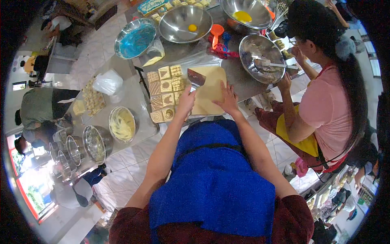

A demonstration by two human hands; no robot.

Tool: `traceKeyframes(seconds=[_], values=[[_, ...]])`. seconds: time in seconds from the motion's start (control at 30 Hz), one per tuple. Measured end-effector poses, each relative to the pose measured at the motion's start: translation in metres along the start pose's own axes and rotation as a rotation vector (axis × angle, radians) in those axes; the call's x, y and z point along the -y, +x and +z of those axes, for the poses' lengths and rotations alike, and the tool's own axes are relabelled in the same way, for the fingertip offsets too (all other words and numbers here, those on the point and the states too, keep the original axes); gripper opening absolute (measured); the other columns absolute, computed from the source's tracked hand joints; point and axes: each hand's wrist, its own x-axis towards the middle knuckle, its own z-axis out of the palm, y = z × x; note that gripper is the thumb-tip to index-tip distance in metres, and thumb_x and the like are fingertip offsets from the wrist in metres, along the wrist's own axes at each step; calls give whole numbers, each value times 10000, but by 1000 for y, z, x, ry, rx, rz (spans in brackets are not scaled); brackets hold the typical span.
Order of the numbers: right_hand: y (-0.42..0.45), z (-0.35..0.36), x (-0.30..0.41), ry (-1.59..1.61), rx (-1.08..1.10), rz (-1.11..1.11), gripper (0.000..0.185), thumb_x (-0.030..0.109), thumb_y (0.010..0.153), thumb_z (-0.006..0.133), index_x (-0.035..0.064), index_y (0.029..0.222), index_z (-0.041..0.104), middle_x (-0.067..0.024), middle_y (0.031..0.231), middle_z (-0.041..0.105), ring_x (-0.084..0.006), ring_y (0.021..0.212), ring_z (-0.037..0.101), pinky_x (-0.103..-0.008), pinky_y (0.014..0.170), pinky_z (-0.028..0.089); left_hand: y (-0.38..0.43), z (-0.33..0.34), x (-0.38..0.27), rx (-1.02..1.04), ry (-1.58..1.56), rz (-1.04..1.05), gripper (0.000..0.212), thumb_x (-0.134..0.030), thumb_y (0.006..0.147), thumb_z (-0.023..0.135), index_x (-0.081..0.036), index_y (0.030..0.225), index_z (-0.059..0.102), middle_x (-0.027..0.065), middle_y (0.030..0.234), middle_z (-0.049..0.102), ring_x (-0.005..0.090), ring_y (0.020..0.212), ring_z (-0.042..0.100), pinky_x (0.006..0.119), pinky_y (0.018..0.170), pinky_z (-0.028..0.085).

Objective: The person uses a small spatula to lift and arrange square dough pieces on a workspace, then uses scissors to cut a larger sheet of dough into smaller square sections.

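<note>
My left hand (pixel 186 104) grips the handle of a flat scraper with a broad metal blade (pixel 196 77). The blade lies over the left part of a smooth tan sheet (pixel 210 91) with rounded corners; whether it touches is hard to tell. My right hand (pixel 228 99) rests on the right side of that sheet, fingers spread, holding nothing. Just left of the scraper, rows of square cake pieces (pixel 167 86) sit close together, topped with piped cream patterns and brown lines. My left wrist partly covers the nearest pieces.
Beyond the sheet stand a bowl of blue cream (pixel 135 39), a steel bowl with a yolk (pixel 186 26), orange measuring scoop (pixel 216 32) and tilted bowl with a spatula (pixel 262 59). At right a person (pixel 326 103) works close by. Cream-coated bowls (pixel 122 125) line the left table.
</note>
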Motion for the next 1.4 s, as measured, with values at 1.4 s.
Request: traceKeyframes(seconds=[1.4], values=[[1, 5, -1, -17, -12, 2, 1026, 457, 643, 717, 213, 1417, 91, -172, 1452, 117, -407, 1313, 164, -577, 995, 237, -14, -21, 25, -220, 126, 86, 435, -226, 862, 465, -97, 1276, 440, 120, 785, 581, 211, 664, 533, 338, 640, 431]])
